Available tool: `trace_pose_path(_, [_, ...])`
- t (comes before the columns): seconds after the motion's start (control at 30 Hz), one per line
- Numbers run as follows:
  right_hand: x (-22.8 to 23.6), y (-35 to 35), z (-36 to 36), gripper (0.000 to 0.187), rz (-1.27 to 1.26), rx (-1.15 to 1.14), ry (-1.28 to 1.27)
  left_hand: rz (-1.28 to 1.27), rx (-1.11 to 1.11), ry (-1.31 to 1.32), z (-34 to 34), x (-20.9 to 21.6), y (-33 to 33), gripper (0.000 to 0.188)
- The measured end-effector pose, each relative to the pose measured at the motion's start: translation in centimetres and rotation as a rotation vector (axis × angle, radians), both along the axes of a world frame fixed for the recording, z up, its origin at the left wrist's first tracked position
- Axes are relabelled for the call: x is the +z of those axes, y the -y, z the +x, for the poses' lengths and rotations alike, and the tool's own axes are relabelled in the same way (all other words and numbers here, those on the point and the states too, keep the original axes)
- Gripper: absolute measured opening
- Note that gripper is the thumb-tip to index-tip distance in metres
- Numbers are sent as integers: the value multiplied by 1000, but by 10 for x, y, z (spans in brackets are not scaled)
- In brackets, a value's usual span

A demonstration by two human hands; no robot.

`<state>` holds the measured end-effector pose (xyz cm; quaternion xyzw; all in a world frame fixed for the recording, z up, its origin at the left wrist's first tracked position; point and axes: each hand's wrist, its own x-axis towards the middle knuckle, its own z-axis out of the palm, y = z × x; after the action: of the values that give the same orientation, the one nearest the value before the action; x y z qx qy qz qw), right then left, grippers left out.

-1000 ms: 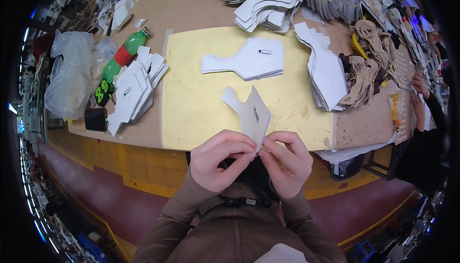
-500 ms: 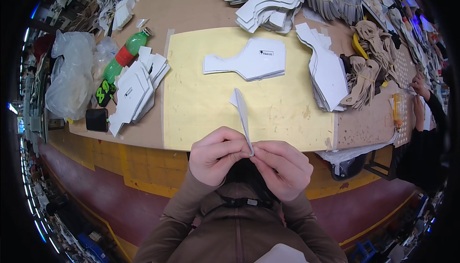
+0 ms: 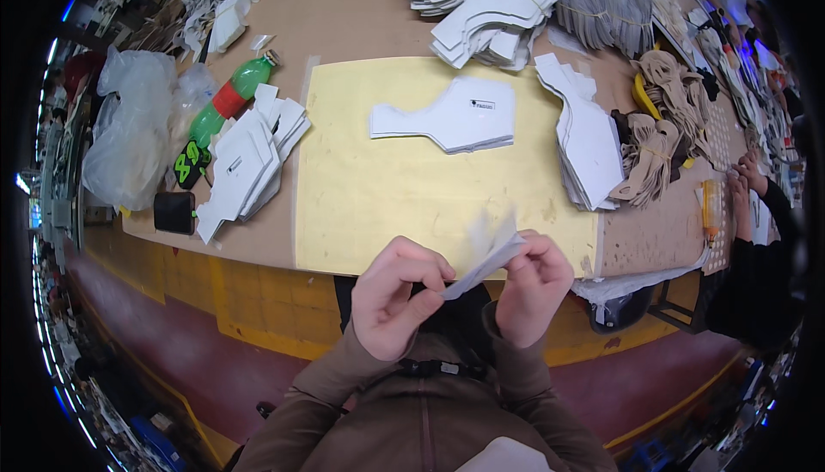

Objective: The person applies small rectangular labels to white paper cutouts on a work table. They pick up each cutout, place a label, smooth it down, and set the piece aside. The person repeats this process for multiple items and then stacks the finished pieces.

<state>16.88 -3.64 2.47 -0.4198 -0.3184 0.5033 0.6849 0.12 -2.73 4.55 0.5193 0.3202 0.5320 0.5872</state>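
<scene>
A yellow sheet point(image 3: 412, 188) lies on the brown table point(image 3: 344, 16). Over the sheet's near edge, the left hand point(image 3: 395, 296) and the right hand point(image 3: 534, 290) pinch one thin white piece point(image 3: 483, 271) — its top looks blurry. A white stack point(image 3: 460, 119) sits on the sheet.

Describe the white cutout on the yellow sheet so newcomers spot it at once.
Find the brown table, then the yellow sheet along its near edge. On the sheet's farther half lies a white cutout, narrow arm leftward, broad end right. Unlike the piece in the right hand, it lies flat; unlike the left stack and right stack, it has yellow all around.
</scene>
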Motion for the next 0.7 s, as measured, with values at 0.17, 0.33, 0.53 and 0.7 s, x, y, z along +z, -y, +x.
trace_pose_path(0.17, [-18,-2,12,12,-154,78,-361,-192,-12,275,-11,-10,-2,9])
trace_pose_path(0.33, [-22,-2,6,15,-183,133,-442,-371,101,466,-12,-17,3,10])
trace_pose_path(0.53, [-3,-2,-5,37,-119,193,-356,-412,137,377,-13,-24,6,17])
trace_pose_path(0.7, [12,-1,-12,55,-168,216,37,-238,34,230,-11,-20,5,36])
